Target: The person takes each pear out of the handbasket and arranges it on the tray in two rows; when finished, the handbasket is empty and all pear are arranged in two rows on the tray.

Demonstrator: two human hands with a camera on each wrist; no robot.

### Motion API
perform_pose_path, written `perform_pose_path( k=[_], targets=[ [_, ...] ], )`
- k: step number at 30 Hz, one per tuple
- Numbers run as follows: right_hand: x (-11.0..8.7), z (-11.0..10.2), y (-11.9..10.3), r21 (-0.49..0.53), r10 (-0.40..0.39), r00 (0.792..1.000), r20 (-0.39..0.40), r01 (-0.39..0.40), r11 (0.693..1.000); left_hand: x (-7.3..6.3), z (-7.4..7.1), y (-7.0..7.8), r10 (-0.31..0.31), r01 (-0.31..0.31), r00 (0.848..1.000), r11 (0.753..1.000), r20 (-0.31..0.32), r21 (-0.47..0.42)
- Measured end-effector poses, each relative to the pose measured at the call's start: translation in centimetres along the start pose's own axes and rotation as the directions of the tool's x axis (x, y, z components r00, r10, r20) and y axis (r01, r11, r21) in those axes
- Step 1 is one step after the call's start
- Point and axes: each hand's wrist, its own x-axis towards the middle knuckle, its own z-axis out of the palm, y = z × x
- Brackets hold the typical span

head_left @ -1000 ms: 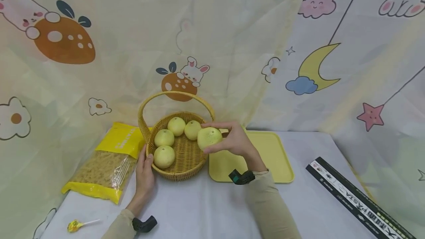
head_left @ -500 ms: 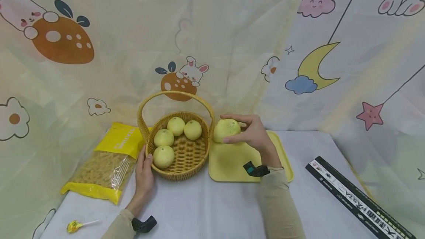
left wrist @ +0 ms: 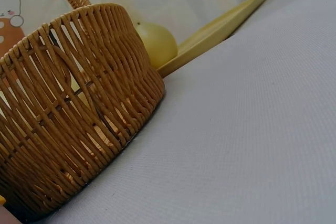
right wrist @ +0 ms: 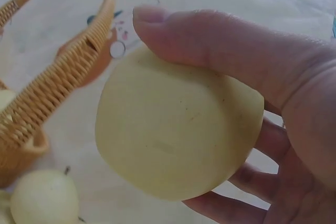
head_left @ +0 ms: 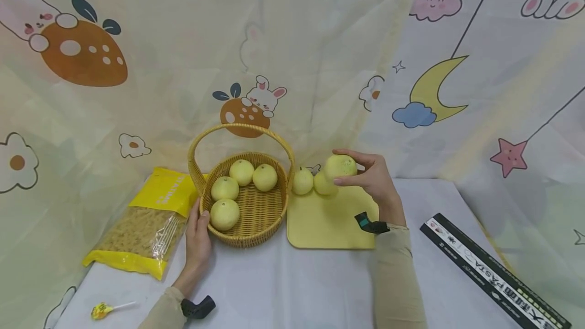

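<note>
My right hand [head_left: 377, 179] holds a pale yellow pear [head_left: 340, 167] between thumb and fingers, above the back of a yellow tray [head_left: 329, 225]. In the right wrist view, the thumb lies along one side of this pear [right wrist: 173, 129] and the fingers curl behind it. Two more pears, one at the left [head_left: 302, 182] and one beside it [head_left: 324, 185], sit at the tray's back edge. A wicker basket [head_left: 251, 240] with a tall handle has several pears [head_left: 225, 214] along its left and back. My left hand [head_left: 197, 242] grips the basket's left side, thumb at the rim.
A yellow bag of pasta [head_left: 137, 232] lies left of the basket, close to the left hand. In front of it is a lollipop [head_left: 102, 310]. A long black pasta box [head_left: 493, 268] lies at the right. A printed cloth [head_left: 320, 65] hangs behind the table.
My right hand has carried the pear rightward from over the basket's right rim to above the tray, uncovering two pears there. The left hand and basket have stayed put.
</note>
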Motion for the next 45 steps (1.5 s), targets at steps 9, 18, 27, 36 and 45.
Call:
perform_pose_path(
  k=[9,18,27,36,45],
  targets=[
    [-0.3,-2.2,2.7,-0.141,0.088,0.991,-0.102,-0.102,0.985,0.2,-0.1,-0.3,0.005,-0.005,1.000,1.000,0.005,-0.006],
    [-0.6,-3.6,5.4,-0.249,0.193,0.968,-0.159,-0.228,0.941,0.1,-0.1,-0.3,0.001,-0.001,1.000,1.000,0.009,-0.003],
    [-1.0,-4.8,7.6,-0.255,0.249,0.952,-0.177,-0.289,0.923,0.1,-0.1,-0.2,0.003,-0.003,1.000,1.000,0.010,0.003],
    [-1.2,-4.8,9.5,-0.226,0.314,0.938,-0.150,-0.341,0.912,0.2,-0.1,-0.3,0.000,0.000,1.000,1.000,0.015,0.008],
    [-1.3,-4.2,11.3,-0.213,0.323,0.936,-0.139,-0.346,0.914,0.1,-0.1,-0.2,-0.007,0.007,1.000,1.000,0.022,0.006]
  ],
)
